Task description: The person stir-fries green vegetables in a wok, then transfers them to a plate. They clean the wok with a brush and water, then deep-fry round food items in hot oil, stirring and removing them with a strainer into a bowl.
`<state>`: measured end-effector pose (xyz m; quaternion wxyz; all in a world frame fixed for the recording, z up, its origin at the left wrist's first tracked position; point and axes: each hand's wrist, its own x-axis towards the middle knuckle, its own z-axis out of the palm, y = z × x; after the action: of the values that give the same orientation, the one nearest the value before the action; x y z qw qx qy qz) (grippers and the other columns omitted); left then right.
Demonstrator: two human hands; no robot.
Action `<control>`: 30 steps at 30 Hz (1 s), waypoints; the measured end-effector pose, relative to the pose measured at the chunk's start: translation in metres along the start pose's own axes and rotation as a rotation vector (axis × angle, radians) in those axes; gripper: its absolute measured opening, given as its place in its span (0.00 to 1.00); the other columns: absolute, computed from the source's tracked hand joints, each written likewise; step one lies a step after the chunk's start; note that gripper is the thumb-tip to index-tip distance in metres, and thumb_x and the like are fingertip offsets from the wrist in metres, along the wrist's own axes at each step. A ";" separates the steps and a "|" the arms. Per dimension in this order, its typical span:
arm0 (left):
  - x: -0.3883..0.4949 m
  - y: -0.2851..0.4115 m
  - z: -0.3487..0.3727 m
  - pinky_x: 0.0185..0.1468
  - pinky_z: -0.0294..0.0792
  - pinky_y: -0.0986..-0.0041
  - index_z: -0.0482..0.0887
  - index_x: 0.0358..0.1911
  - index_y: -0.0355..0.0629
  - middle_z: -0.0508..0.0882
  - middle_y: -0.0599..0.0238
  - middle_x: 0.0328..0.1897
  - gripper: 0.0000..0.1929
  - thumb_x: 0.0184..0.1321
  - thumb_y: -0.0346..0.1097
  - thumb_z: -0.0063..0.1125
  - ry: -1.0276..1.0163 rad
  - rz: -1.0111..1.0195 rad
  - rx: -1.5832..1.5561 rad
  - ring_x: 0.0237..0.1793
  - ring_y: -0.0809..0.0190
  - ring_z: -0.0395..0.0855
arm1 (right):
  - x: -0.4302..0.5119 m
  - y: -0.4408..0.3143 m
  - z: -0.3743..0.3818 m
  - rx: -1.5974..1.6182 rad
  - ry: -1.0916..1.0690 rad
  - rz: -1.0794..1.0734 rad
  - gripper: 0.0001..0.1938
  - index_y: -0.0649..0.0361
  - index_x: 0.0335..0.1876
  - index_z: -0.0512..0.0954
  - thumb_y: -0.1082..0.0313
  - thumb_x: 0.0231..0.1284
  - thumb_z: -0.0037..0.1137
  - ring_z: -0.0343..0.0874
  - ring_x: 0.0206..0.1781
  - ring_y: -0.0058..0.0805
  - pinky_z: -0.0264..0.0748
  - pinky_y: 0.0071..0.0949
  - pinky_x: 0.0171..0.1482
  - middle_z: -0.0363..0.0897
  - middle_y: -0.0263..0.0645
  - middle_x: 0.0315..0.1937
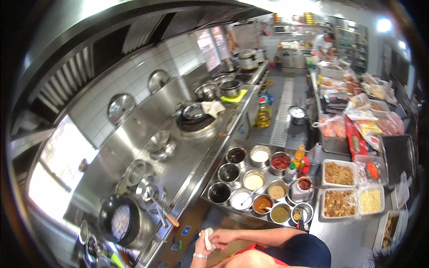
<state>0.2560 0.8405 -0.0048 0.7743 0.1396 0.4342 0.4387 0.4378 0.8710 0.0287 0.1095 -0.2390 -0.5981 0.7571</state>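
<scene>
My left hand, with a metal watch or bracelet at the wrist, grips a folded white cloth low in the view. On the same cloth rest the bent fingers of my right hand, which comes in from the right. To the left, a black wok holds pale, whitish contents on the stove. A wooden-handled tool lies near the counter edge, beside a strainer. Just beyond my hands stands a metal rack of several round pots with sauces and powders, among them a white one.
Ahead is another wok with a draped cloth. Trays of chopped food and bags fill the right-hand counter. An oil jug and a lidded pot stand on the floor. A person works at the far end.
</scene>
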 end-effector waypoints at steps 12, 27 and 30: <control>-0.018 -0.021 -0.031 0.30 0.75 0.73 0.82 0.42 0.43 0.85 0.66 0.33 0.18 0.63 0.51 0.61 0.366 0.083 0.043 0.28 0.66 0.83 | -0.255 -0.258 -0.057 -0.912 1.166 -1.491 0.15 0.65 0.54 0.74 0.77 0.63 0.47 0.81 0.39 0.25 0.77 0.25 0.40 0.79 0.41 0.43; -0.011 -0.020 -0.023 0.24 0.72 0.74 0.82 0.40 0.46 0.83 0.70 0.29 0.18 0.62 0.54 0.61 0.427 0.057 0.059 0.23 0.70 0.80 | -0.174 -0.283 -0.079 -0.745 1.025 -1.634 0.14 0.65 0.54 0.74 0.73 0.65 0.45 0.80 0.42 0.27 0.76 0.26 0.43 0.78 0.42 0.45; -0.009 -0.030 -0.033 0.24 0.71 0.75 0.82 0.39 0.47 0.83 0.71 0.28 0.17 0.62 0.54 0.61 0.395 0.078 0.052 0.22 0.70 0.79 | -0.165 -0.281 -0.081 -0.707 1.000 -1.634 0.14 0.65 0.54 0.74 0.72 0.65 0.45 0.80 0.42 0.28 0.76 0.27 0.44 0.78 0.42 0.46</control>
<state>0.2443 0.8109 -0.0368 0.6525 0.0873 0.5831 0.4760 0.5860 0.9386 0.3226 0.7529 -0.0655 -0.6533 0.0447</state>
